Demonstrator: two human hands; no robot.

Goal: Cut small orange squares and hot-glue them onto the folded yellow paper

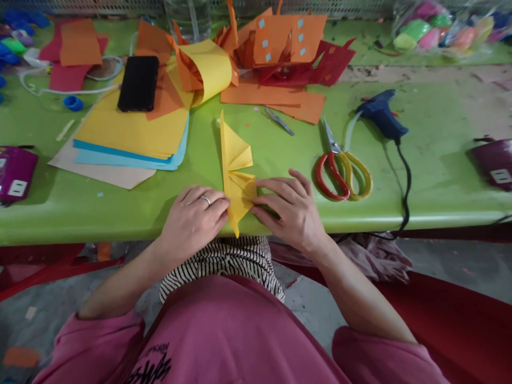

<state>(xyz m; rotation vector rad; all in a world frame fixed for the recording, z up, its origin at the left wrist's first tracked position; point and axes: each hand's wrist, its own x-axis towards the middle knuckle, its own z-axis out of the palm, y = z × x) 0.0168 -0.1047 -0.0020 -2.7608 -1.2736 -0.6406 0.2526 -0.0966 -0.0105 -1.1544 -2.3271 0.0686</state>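
Observation:
A folded and cut piece of yellow paper (237, 154) lies at the front edge of the green table, its long straight fold on the left and creased flaps on the right. My left hand (196, 216) pinches the folded side near its lower end, the thumb hidden. On the other side, my right hand (288, 208) has its fingertips closed on the lower flap's edge. To the right of that hand rest scissors (339, 168) with one red and one yellow handle. Small tweezers (280, 121) lie above the hands.
A blue glue gun (384, 113) with a black cord lies at right. Stacked coloured sheets (128, 128) carry a black phone (138, 84) at left. Behind stand orange cut-paper pieces (276, 45) and a yellow paper roll (210, 66). Purple boxes (18, 173) sit at both sides.

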